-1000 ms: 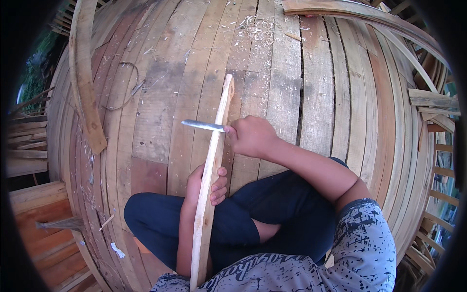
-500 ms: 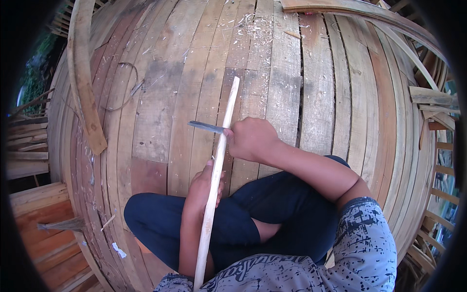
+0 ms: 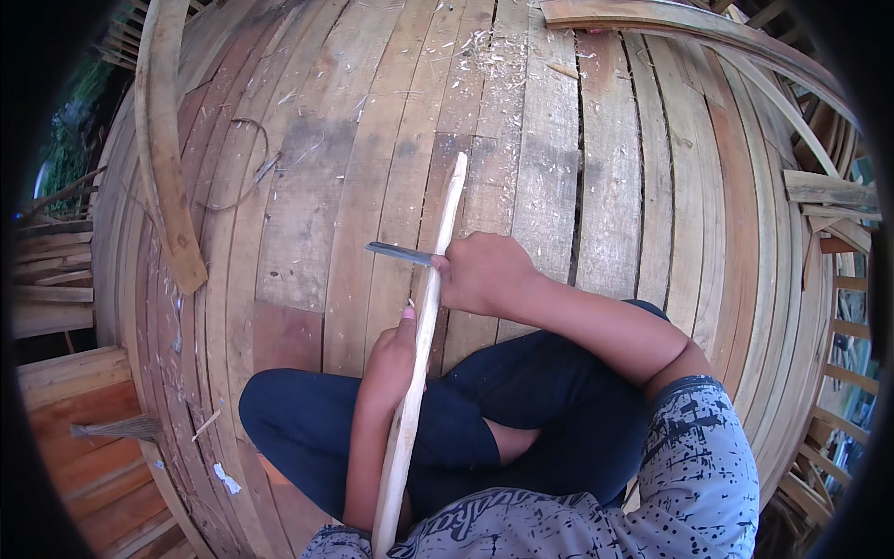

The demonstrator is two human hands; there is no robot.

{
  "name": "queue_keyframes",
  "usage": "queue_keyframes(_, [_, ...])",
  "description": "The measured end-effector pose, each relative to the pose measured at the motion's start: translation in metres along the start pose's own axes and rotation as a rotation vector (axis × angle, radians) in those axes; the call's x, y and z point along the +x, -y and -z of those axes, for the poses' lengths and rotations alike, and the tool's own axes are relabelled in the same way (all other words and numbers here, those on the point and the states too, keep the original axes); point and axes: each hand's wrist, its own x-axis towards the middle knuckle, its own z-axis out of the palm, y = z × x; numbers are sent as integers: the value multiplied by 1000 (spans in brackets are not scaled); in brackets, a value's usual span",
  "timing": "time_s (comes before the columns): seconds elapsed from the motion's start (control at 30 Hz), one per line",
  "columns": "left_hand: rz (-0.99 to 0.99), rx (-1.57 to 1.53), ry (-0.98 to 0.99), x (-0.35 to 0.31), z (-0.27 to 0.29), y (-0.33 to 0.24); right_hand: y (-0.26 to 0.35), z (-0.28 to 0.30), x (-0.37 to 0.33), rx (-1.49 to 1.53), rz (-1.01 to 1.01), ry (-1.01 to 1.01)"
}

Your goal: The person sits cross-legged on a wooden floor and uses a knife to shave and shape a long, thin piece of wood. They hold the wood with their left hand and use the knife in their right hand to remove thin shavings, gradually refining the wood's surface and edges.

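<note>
I sit cross-legged on a plank floor. My left hand grips a long pale wooden stick near its middle; the stick runs from my lap up and away over the planks. My right hand is closed on the handle of a knife, whose grey blade points left and lies across the stick just above my left hand.
Wood shavings lie scattered on the far planks. A loose curved plank lies at the left and another at the top right. A thin wire loop rests on the floor. Stacked boards sit at the lower left.
The stick has turned in my left hand and now shows a narrower face. My right hand with the knife has shifted slightly down along the stick.
</note>
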Motion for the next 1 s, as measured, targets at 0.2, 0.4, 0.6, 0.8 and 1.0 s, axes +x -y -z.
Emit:
queue_keyframes(0.2, [-24,71,-22,0,-1,0,-20,6,17,-17,-85,-139])
queue_keyframes(0.4, [-131,105,-35,7,-1,9,-43,26,32,11,-200,-167])
queue_keyframes(0.6, [-167,152,-42,9,3,17,-37,14,33,-19,-190,-130])
queue_keyframes(0.8, [-93,97,-33,-7,-2,-1,-20,2,20,-36,-57,-64])
queue_keyframes(1.0, [-44,102,-28,-5,-1,2,-15,0,16,-36,-65,-94])
